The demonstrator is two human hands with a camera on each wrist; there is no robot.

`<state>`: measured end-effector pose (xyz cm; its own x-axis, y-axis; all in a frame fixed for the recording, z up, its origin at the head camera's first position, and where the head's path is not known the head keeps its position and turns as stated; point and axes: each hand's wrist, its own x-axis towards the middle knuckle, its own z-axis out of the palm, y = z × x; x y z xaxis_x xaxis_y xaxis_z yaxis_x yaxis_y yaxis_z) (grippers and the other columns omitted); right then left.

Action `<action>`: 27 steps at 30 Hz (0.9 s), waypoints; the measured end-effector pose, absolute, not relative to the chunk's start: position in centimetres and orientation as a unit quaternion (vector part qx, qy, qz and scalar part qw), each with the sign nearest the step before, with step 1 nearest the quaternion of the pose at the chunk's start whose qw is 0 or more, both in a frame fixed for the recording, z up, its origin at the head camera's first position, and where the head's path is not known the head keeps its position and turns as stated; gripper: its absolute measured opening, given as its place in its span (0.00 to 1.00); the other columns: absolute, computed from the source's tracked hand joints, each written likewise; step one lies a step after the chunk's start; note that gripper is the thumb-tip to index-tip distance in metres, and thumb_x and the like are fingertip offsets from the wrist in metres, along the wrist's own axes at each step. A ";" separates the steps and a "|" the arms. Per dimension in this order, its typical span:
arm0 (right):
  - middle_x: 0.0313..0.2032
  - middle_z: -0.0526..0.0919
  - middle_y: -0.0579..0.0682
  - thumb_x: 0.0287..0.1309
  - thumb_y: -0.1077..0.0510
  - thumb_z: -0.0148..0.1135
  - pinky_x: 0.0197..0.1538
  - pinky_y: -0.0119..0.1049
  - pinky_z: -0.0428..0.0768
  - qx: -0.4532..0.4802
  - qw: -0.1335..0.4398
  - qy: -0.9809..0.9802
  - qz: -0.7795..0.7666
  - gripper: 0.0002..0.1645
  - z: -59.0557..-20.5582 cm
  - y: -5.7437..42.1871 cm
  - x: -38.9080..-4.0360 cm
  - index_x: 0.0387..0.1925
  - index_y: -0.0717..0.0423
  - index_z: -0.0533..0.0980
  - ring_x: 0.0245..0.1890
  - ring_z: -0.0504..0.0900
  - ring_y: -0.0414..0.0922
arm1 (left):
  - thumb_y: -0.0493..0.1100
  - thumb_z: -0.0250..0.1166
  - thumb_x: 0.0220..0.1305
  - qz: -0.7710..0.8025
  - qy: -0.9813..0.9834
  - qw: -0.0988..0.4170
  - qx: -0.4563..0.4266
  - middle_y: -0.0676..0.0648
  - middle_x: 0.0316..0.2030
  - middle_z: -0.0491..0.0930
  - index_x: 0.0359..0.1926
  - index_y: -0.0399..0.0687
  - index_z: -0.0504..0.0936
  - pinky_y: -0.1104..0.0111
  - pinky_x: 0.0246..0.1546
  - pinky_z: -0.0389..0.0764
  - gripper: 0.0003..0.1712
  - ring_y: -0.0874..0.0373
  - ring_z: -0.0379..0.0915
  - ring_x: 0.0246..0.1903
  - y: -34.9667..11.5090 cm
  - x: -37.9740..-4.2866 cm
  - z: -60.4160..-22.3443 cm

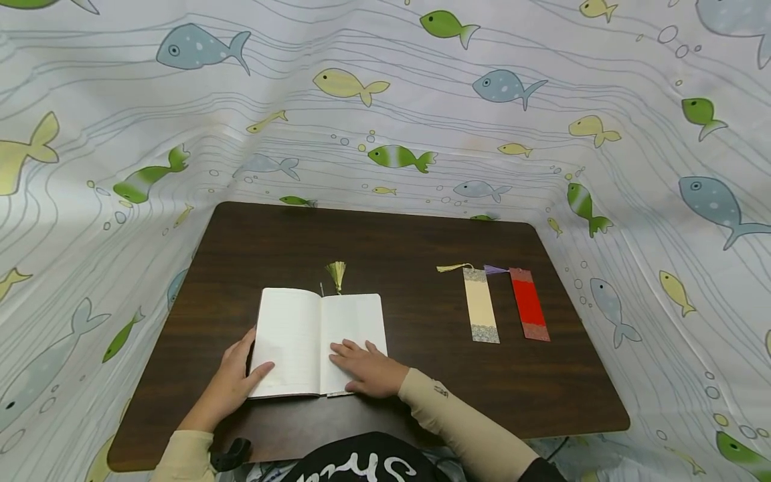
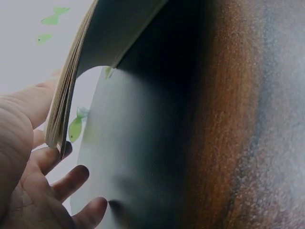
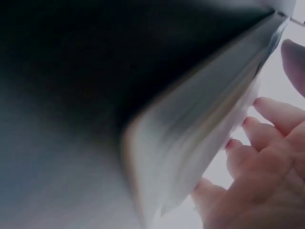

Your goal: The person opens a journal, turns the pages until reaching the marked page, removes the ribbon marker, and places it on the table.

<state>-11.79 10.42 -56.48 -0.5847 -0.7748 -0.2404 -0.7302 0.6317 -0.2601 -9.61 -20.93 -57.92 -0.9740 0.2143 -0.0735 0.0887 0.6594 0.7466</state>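
Black, white-lettered fabric [image 1: 361,447] sits lowest in the head view; beyond it lies an open, dark-covered paper notebook [image 1: 316,340] — yellow-green tassel [image 1: 337,274] protruding above — with the right hand [image 1: 375,370] spread flat on its right page. Left wrist view: the left hand [image 2: 28,191] grips its edge, other fingers loosely apart. Right wrist view: parted fingers beside pages.

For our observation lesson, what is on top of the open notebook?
The right hand lies over the right page; the left hand rests its thumb on the left page. What they cover there cannot be seen.
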 end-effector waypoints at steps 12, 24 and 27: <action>0.76 0.48 0.49 0.53 0.35 0.65 0.68 0.61 0.57 -0.286 0.157 0.945 -0.022 0.57 -56.7 14.7 -12.4 0.75 0.52 0.51 0.75 0.49 0.48 | 0.56 0.60 0.67 0.375 0.919 0.063 0.104 0.30 0.72 0.49 0.75 0.44 0.50 0.30 0.57 0.53 0.45 0.29 0.42 0.67 -21.1 -9.4 -57.7; 0.72 0.61 0.51 0.40 0.31 0.68 0.64 0.69 0.57 -0.277 0.055 0.959 0.024 0.58 -57.1 14.8 -11.9 0.70 0.55 0.64 0.70 0.62 0.54 | 0.58 0.60 0.67 0.365 0.923 0.062 0.107 0.31 0.73 0.48 0.75 0.46 0.51 0.29 0.54 0.55 0.45 0.29 0.43 0.67 -21.0 -9.3 -57.8; 0.68 0.67 0.49 0.38 0.31 0.68 0.63 0.69 0.58 -0.280 0.004 0.959 0.039 0.53 -57.3 14.7 -12.0 0.66 0.52 0.69 0.67 0.67 0.54 | 0.59 0.59 0.67 0.363 0.924 0.059 0.107 0.32 0.73 0.48 0.76 0.47 0.50 0.28 0.54 0.54 0.45 0.29 0.42 0.67 -20.9 -9.4 -57.9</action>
<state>-12.05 14.70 -57.27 -0.8432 -0.5368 -0.0295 -0.5374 0.8402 0.0722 -9.44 -20.93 -57.86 -0.9699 0.2416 -0.0314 0.1555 0.7132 0.6835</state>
